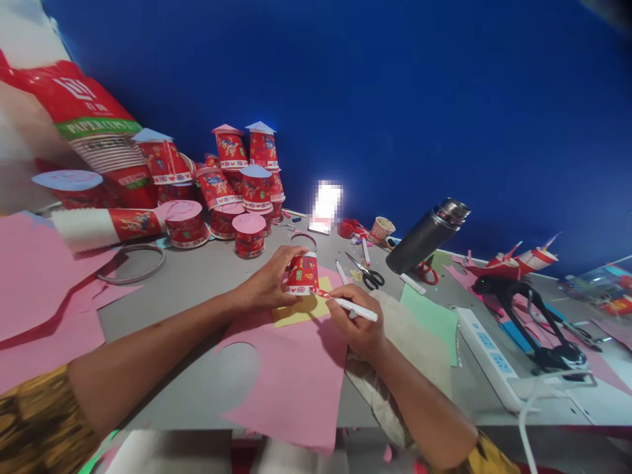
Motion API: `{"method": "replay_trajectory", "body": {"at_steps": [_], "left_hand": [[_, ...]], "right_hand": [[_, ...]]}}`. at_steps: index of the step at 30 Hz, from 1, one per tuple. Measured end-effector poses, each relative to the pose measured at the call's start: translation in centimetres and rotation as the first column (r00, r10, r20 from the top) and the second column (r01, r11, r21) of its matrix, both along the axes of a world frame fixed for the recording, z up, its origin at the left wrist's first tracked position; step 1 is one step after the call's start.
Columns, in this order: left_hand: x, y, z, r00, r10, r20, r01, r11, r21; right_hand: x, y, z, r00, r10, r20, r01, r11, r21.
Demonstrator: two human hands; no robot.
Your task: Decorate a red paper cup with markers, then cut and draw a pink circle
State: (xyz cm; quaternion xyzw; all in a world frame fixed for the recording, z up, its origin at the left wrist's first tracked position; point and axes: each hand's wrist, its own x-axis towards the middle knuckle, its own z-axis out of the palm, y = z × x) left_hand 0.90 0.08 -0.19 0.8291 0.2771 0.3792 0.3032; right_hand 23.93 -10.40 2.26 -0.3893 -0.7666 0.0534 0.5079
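Note:
Upside down in my left hand (274,280) is a red paper cup (303,271), gripped by its sides with the white rim band facing down. My right hand (359,320) pinches a white marker (353,308), whose red tip end points at the cup's rim. Whether the tip touches the cup I cannot tell. Below both hands lie a yellow paper piece (299,313) and a pink sheet (301,382) with a round cut-out. Black-handled scissors (370,275) rest beyond my right hand, near another white marker (341,271).
Decorated red cups with paper tops (249,234) are stacked at the left back, beside a bag of paper cups (106,141). A dark flask (424,237) leans at the right. A power strip (488,359), green paper (429,319) and a beige cloth (415,355) lie nearer.

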Motion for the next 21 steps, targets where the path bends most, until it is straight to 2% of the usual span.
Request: {"method": "replay_trajectory", "body": {"at_steps": [13,21], "left_hand": [[-0.04,-0.31,0.36,1.000,0.009,-0.016,-0.009,1.000,0.001],[0.02,-0.35,0.42,1.000,0.002,-0.003,-0.003,1.000,-0.023]], "right_hand": [[-0.22,-0.10,-0.01,0.998,0.011,0.064,-0.010,1.000,-0.012],[0.01,0.03,0.00,0.999,-0.002,0.040,0.002,1.000,0.004]]}}
